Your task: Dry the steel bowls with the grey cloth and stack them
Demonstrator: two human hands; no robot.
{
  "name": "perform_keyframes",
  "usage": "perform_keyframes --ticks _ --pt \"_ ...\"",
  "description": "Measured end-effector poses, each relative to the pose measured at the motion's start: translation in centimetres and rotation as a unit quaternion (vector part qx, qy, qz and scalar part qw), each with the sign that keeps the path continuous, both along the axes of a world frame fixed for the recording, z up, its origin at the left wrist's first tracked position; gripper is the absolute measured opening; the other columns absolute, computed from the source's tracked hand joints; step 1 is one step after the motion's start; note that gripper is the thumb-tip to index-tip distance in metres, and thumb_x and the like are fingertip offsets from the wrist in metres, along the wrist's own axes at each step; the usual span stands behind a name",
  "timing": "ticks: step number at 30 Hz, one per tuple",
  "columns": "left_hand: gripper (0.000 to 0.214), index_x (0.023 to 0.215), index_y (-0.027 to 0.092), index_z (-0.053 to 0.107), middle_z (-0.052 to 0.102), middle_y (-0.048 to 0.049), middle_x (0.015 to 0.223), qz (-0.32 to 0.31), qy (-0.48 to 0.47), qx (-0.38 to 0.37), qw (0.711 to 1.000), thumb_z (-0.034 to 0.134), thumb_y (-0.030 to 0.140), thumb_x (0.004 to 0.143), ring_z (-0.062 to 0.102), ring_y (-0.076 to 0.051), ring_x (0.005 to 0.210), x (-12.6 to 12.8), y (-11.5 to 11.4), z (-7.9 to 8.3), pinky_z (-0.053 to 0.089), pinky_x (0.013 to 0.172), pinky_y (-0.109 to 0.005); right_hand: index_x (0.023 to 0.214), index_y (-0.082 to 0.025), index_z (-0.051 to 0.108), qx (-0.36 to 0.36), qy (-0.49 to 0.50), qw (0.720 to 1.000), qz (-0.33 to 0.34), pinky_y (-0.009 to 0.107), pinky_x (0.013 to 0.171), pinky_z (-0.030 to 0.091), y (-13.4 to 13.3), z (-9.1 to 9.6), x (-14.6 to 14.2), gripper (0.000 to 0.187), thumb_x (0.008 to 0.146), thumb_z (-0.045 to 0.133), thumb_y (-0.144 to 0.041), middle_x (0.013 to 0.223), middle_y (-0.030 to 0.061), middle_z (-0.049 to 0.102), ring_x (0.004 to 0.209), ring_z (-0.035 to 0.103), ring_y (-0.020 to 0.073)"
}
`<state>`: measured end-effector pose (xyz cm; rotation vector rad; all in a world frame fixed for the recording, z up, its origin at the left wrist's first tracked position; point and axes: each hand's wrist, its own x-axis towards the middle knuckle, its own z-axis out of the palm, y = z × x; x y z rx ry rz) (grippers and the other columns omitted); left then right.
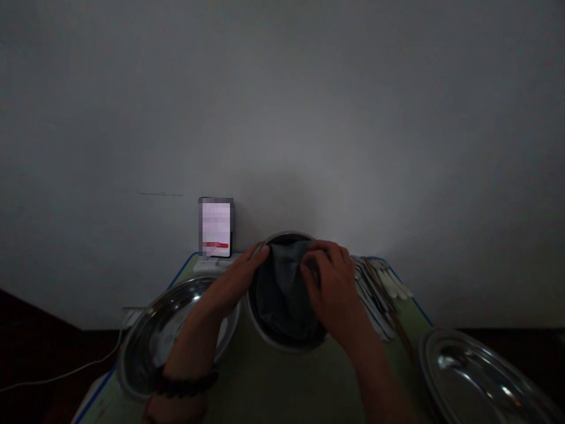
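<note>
Since the grey cloth [289, 288] in the middle bowl [289, 349] looks light and floppy, it's probably best grabbed by a fold, though with left hand [242, 274] and right hand [329, 277] set apart at either side, actual grip can't be told.

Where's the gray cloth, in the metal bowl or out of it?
In. The gray cloth lies inside the metal bowl, whose rim shows around it. The right hand is at its side.

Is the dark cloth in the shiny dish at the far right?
No, the dark cloth is in the middle bowl, between the left hand and the right hand.
</note>
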<state>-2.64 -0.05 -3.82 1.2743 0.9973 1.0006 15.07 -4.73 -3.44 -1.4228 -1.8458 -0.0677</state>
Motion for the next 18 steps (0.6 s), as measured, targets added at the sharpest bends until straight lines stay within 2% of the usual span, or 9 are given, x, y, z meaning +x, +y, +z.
perform_keyframes --ticks 2,3,6,8,10,14,18 --pt "0.045 0.121 0.024 0.064 0.064 -0.0054 0.131 0.008 0.005 0.002 1.000 0.056 0.051 0.086 0.059 -0.025 0.117 -0.1 0.2 -0.1 0.041 0.104 -0.038 0.092 -0.017 0.058 0.013 0.030 0.999 0.034 0.040 0.089 0.040 -0.9 1.0 0.6 0.007 0.091 0.051 -0.017 0.105 0.0083 0.063 0.101 0.054 0.0226" --pt "0.046 0.121 0.024 0.063 0.065 -0.0059 0.129 0.015 0.006 0.001 1.000 0.056 0.052 0.085 0.060 -0.026 0.117 -0.1 0.3 -0.1 0.041 0.103 -0.039 0.092 -0.018 0.057 -0.005 0.035 0.998 0.057 0.037 0.086 0.040 -1.3 1.4 0.9 0.006 0.091 0.050 -0.017 0.099 0.0062 0.064 0.096 0.056 0.0207" --pt "0.050 0.123 0.023 0.063 0.069 -0.0072 0.123 0.051 0.011 -0.004 0.999 0.058 0.053 0.083 0.060 -0.027 0.117 -0.2 0.5 -0.3 0.042 0.103 -0.041 0.089 -0.020 0.057 -0.152 0.011 0.980 0.127 0.033 0.076 0.042 -2.3 1.9 0.9 0.007 0.091 0.050 -0.017 0.088 0.0019 0.065 0.083 0.059 0.0180" --pt "0.052 0.123 0.023 0.063 0.070 -0.0077 0.121 0.066 0.015 -0.013 0.998 0.060 0.054 0.082 0.061 -0.028 0.116 -0.2 0.5 -0.3 0.043 0.101 -0.041 0.090 -0.019 0.058 -0.256 -0.021 0.952 0.165 0.033 0.075 0.043 -2.4 1.6 0.5 0.007 0.089 0.052 -0.017 0.091 0.0032 0.066 0.086 0.061 0.0192" --pt "0.054 0.124 0.022 0.062 0.069 -0.0081 0.122 0.059 0.023 -0.019 0.998 0.060 0.054 0.081 0.061 -0.029 0.115 -0.1 0.4 -0.2 0.045 0.099 -0.041 0.095 -0.017 0.060 -0.308 -0.042 0.933 0.182 0.036 0.081 0.044 -2.3 1.1 0.1 0.008 0.088 0.056 -0.018 0.099 0.0063 0.066 0.093 0.061 0.0222" --pt "0.051 0.123 0.023 0.063 0.067 -0.0069 0.126 0.052 0.054 0.007 0.997 0.057 0.055 0.083 0.060 -0.028 0.117 0.1 -0.1 0.3 0.043 0.101 -0.040 0.109 -0.016 0.059 -0.304 -0.022 0.932 0.193 0.041 0.094 0.043 -1.9 0.6 -0.4 0.023 0.086 0.060 -0.023 0.113 0.0096 0.063 0.108 0.057 0.0253" --pt "0.050 0.121 0.024 0.065 0.067 -0.0051 0.126 0.047 0.059 0.014 0.997 0.057 0.055 0.083 0.059 -0.028 0.118 0.2 -0.4 0.6 0.044 0.100 -0.038 0.117 -0.017 0.056 -0.308 0.001 0.925 0.221 0.042 0.098 0.042 -1.8 0.3 -0.8 0.036 0.083 0.065 -0.026 0.119 0.0104 0.061 0.112 0.056 0.0253"
